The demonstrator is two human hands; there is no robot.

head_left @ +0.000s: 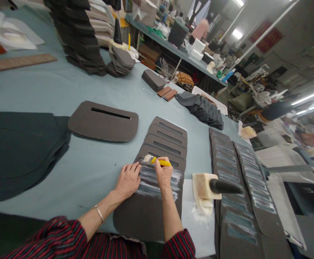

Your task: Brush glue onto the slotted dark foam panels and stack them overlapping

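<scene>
Bare table (97, 169) lay open left of the left hand (128, 180). To the right, a glue pot (204, 187) stood just beside the fanned slotted panels (167, 138), with glued panel rows (235, 180) blocking beyond it.

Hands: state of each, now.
Left hand: open, flat on the fanned grey pieces.
Right hand: closed on the yellow-handled brush.

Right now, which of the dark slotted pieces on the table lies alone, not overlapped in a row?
The single dark slotted piece left of the hands, flat on the table. The others overlap in rows: one row under the brush, another row farther right.
</scene>
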